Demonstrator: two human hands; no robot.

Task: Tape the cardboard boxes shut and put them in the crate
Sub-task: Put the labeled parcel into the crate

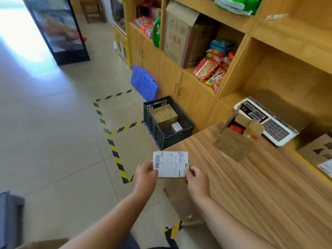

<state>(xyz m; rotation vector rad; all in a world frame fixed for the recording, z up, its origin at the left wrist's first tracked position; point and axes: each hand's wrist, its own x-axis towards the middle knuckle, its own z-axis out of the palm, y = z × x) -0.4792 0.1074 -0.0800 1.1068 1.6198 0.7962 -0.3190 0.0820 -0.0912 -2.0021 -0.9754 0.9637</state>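
Observation:
A white shipping label (170,164) with barcodes is held up in front of me. My left hand (146,172) pinches its left edge and my right hand (196,180) pinches its lower right corner. On the wooden counter (260,194) stands a small cardboard box (237,141) with its flaps open and red contents showing. A black plastic crate (161,133) sits on the floor by the counter's end and holds taped cardboard boxes (163,115) and a small white box (177,127).
A white electronic scale (269,123) sits behind the open box. Another cardboard box (318,151) lies at the right edge. Wooden shelves hold snack packets (212,71). A blue pallet (143,83) leans on the cabinet. Yellow-black tape (115,151) marks the tiled floor.

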